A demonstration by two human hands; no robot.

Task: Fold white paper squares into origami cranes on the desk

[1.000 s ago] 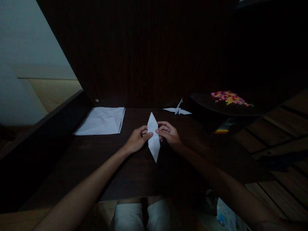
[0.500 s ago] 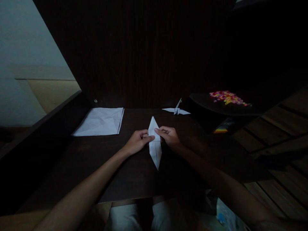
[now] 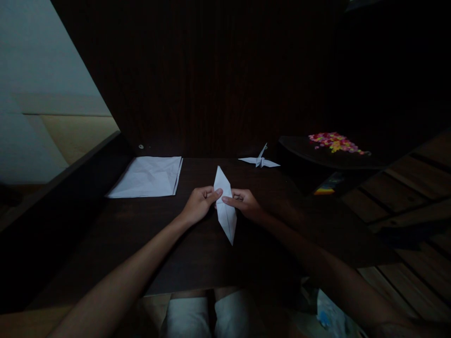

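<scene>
A folded white paper [image 3: 226,216], long and diamond-shaped with pointed ends and a crease across its middle, is held above the dark table. My left hand [image 3: 200,204] pinches its left edge, thumb on the front face. My right hand [image 3: 245,203] grips it from the right, the thumb lying across the middle; the other fingers curl behind, partly hidden. Behind the hands, a finished white paper crane [image 3: 260,162] sits at the back of the table, wings spread. To the left lies a stack of white paper sheets [image 3: 148,176].
A dark curved shelf [image 3: 299,152] at the right bears a heap of small pink, red and yellow pieces [image 3: 334,142]. A tall dark panel [image 3: 218,84] rises behind the table [image 3: 120,244]. Wooden slats [image 3: 419,188] lie farther right; a low side board [image 3: 63,188] edges the left.
The folded paper has tilted, its top end swinging left. My right thumb has slid lower and left on it, while my left thumb sits slightly higher.
</scene>
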